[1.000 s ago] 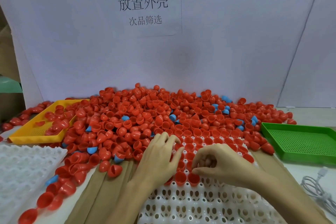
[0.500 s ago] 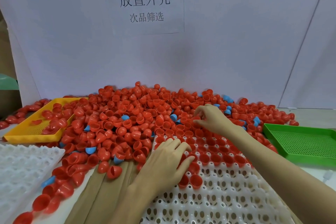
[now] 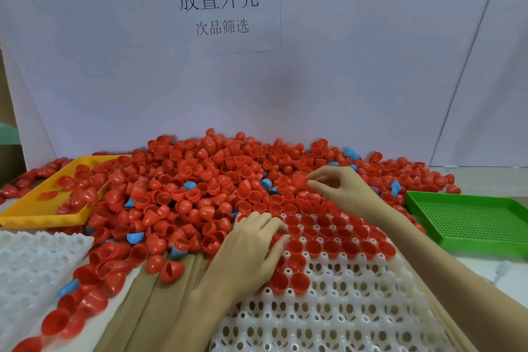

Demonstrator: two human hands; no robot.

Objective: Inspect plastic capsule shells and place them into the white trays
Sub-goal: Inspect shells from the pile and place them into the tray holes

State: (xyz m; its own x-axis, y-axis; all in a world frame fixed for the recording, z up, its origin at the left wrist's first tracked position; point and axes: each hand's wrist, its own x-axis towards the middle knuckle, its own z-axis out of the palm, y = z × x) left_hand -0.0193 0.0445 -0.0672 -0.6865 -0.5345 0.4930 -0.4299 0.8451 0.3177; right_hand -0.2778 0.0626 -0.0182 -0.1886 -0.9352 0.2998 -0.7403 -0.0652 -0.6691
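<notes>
A big heap of red capsule shells [image 3: 200, 180], with a few blue ones [image 3: 190, 185] mixed in, covers the back of the table. The white socket tray [image 3: 328, 320] lies in front of me, its far rows filled with red shells [image 3: 331, 247] standing open side up. My left hand [image 3: 251, 251] rests on the tray's left edge, its bent fingers lying over the seated shells. My right hand [image 3: 340, 188] reaches over the heap behind the tray. Its thumb and forefinger pinch a red shell [image 3: 298, 180] at the heap's surface.
A second white tray [image 3: 31, 266] lies at the front left. A yellow mesh tray [image 3: 37, 218] holding several red shells is behind it. A green mesh tray [image 3: 468, 223] is on the right. Brown sheets [image 3: 148, 303] lie under the middle tray. Loose shells trail along the left.
My right hand left the tray's front shells, reached back into the heap and now pinches a shell there. My left hand stayed on the tray's left edge, shifting slightly.
</notes>
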